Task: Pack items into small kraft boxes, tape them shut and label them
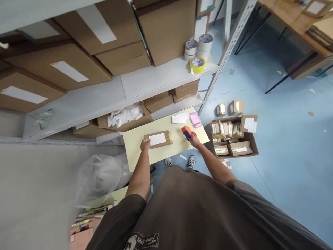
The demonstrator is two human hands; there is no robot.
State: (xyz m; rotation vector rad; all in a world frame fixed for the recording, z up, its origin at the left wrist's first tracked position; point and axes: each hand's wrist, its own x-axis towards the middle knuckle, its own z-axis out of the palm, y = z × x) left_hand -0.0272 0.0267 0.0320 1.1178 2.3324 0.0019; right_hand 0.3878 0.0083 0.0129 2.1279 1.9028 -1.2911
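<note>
A small cardboard box (168, 138) with a white label on top lies on the pale yellow table (135, 152). My left hand (145, 144) grips its left end, thumb on top near the label; the other fingers are partly hidden. Shiny tape covers the box's right end. To the right, my right hand (194, 140) is closed around an orange and blue tape dispenser (186, 132), held over the table apart from the box. Behind it on the table are white paper slips (179, 118) and a pink item (195, 119), which is blurred.
Right of the table, an open carton (256, 147) on the floor holds several taped boxes. Two small boxes (236, 107) stand behind it. A metal shelf (156, 78) with large cartons and tape rolls (197, 65) rises beyond the table. A clear plastic bag (104, 177) sits at left.
</note>
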